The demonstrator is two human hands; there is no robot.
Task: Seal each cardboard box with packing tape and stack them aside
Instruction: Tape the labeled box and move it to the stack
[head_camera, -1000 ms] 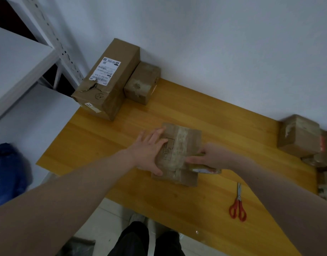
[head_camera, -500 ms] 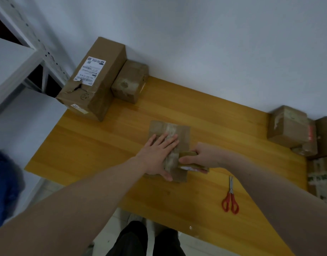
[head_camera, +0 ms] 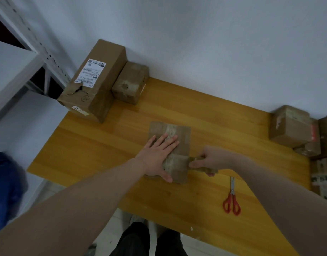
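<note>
Tape roll [head_camera: 203, 164] mostly hidden under right hand [head_camera: 212, 159], shape unclear. Left hand [head_camera: 157, 157] covers box [head_camera: 183, 132] top seam. Right-edge boxes [head_camera: 325, 133] cropped. Blue object [head_camera: 5, 185] blurred, cropped. Label [head_camera: 90, 72] text unreadable.

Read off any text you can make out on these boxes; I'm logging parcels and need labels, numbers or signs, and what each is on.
No text reads with certainty.
White shipping label on the long cardboard box: barcodes and print, too small and blurred to quote.
Small white sticker on that box's near end: blurred.
Red strip on the boxes at right: illegible.
Printed carton at the right edge: blurred.
Box under the left hand: nothing readable.
</note>
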